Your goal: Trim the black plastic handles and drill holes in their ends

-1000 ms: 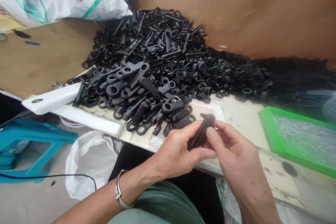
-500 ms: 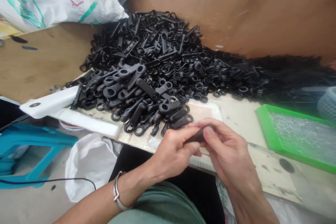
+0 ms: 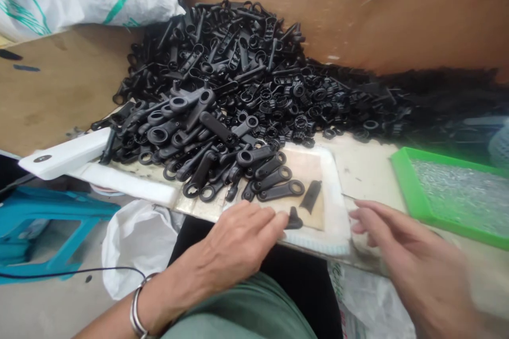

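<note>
While our left hand rests palm-down at the near edge of the worktop, its fingers lie flat and together, tips touching a small black plastic piece. Just beyond it sits a flat black plastic strip and a black plastic lever with a ring end, at the foot of the big heap of black plastic levers and rings. Our right hand hovers empty, fingers loosely spread, near the green plastic tray of small metal bits.

The worktable carries a heap of black plastic parts, a white board at its near edge, and a green tray of small metal bits.
</note>
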### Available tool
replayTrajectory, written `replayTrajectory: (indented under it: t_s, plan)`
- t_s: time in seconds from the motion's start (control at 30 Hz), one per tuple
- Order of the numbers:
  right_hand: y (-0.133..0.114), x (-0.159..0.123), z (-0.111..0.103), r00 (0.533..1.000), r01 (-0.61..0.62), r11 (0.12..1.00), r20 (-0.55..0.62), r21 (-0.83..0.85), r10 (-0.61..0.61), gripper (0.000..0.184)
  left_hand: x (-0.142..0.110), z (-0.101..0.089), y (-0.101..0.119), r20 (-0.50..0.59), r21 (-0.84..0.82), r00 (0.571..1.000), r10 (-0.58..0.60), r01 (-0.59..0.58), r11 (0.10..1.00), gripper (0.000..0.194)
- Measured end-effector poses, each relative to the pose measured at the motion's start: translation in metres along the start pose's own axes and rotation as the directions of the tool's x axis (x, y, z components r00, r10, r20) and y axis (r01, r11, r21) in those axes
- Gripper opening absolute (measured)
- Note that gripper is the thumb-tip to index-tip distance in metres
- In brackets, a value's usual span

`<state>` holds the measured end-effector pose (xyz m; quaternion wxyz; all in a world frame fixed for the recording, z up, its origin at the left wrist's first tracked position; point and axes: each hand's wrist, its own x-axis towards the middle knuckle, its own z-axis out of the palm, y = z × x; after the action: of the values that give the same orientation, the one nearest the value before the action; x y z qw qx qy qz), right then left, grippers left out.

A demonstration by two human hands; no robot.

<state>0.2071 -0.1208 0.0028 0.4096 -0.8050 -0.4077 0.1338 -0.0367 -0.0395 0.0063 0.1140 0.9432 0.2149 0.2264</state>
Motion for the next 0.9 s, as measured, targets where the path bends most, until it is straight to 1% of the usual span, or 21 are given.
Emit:
replayTrajectory:
  t_s: [0.03, 0.07, 0.1, 0.13, 0.17, 0.2, 0.23, 0.3, 0.33, 0.4, 0.47, 0.53, 0.57, 0.63, 0.73, 0.8, 0.9]
  plan:
    - [-0.003, 0.003, 0.004, 0.992, 0.127, 0.990, 0.028, -0.065, -0.125, 0.037, -0.003, 0.004, -0.002, -0.029, 0.083, 0.999, 0.022, -0.020, 0.996, 0.027]
    - [-0.005, 0.007, 0.010, 0.965, 0.262, 0.957, 0.056, -0.121, -0.257, 0.036, -0.005, 0.009, -0.004, -0.045, 0.135, 0.998, 0.043, -0.037, 0.990, 0.027]
    - [-0.007, 0.012, 0.016, 0.924, 0.382, 0.907, 0.077, -0.178, -0.374, 0.036, -0.006, 0.013, -0.005, -0.051, 0.168, 0.997, 0.061, -0.052, 0.985, 0.026]
    - [-0.008, 0.017, 0.023, 0.882, 0.470, 0.851, 0.096, -0.234, -0.461, 0.037, -0.005, 0.016, -0.005, -0.060, 0.186, 0.996, 0.073, -0.061, 0.981, 0.025]
    - [-0.008, 0.023, 0.029, 0.850, 0.525, 0.803, 0.119, -0.282, -0.513, 0.038, -0.004, 0.019, -0.005, -0.067, 0.194, 0.995, 0.079, -0.065, 0.979, 0.025]
    - [-0.007, 0.028, 0.035, 0.832, 0.553, 0.773, 0.145, -0.313, -0.536, 0.038, -0.003, 0.021, -0.005, -0.078, 0.192, 0.994, 0.081, -0.065, 0.979, 0.025]
    - [-0.006, 0.033, 0.039, 0.824, 0.566, 0.759, 0.183, -0.322, -0.537, 0.037, -0.001, 0.023, -0.004, -0.086, 0.184, 0.993, 0.079, -0.062, 0.981, 0.025]
    - [-0.001, 0.040, 0.043, 0.808, 0.588, 0.750, 0.257, -0.302, -0.530, 0.032, 0.004, 0.025, -0.002, -0.091, 0.172, 0.993, 0.079, -0.063, 0.983, 0.024]
    - [0.001, 0.042, 0.043, 0.799, 0.600, 0.747, 0.275, -0.288, -0.535, 0.029, 0.006, 0.027, -0.001, -0.089, 0.173, 0.993, 0.083, -0.066, 0.983, 0.023]
    - [0.007, 0.043, 0.040, 0.782, 0.622, 0.734, 0.260, -0.271, -0.567, 0.027, 0.011, 0.031, 0.001, -0.085, 0.182, 0.993, 0.086, -0.069, 0.981, 0.023]
    - [0.012, 0.042, 0.034, 0.768, 0.640, 0.714, 0.196, -0.285, -0.610, 0.027, 0.016, 0.034, 0.003, -0.093, 0.195, 0.993, 0.077, -0.058, 0.979, 0.024]
    - [0.016, 0.042, 0.025, 0.755, 0.642, 0.688, 0.127, -0.337, -0.643, 0.030, 0.023, 0.036, 0.001, -0.120, 0.211, 0.991, 0.064, -0.038, 0.977, 0.025]
    - [0.017, 0.041, 0.021, 0.755, 0.634, 0.683, 0.099, -0.363, -0.648, 0.031, 0.028, 0.036, -0.002, -0.147, 0.226, 0.987, 0.057, -0.023, 0.974, 0.025]
    - [0.018, 0.042, 0.014, 0.771, 0.603, 0.698, 0.058, -0.387, -0.634, 0.034, 0.039, 0.031, -0.010, -0.219, 0.285, 0.975, 0.045, 0.020, 0.958, 0.025]
    - [0.019, 0.043, 0.004, 0.828, 0.533, 0.763, 0.043, -0.365, -0.559, 0.037, 0.059, 0.018, -0.028, -0.307, 0.430, 0.951, 0.021, 0.119, 0.895, 0.026]
    - [0.020, 0.046, -0.003, 0.859, 0.491, 0.788, 0.056, -0.372, -0.508, 0.037, 0.070, 0.007, -0.040, -0.309, 0.523, 0.951, -0.030, 0.196, 0.830, 0.029]
    - [0.022, 0.059, -0.016, 0.886, 0.439, 0.790, 0.060, -0.428, -0.459, 0.036, 0.078, -0.006, -0.053, -0.282, 0.599, 0.945, -0.165, 0.308, 0.739, 0.027]
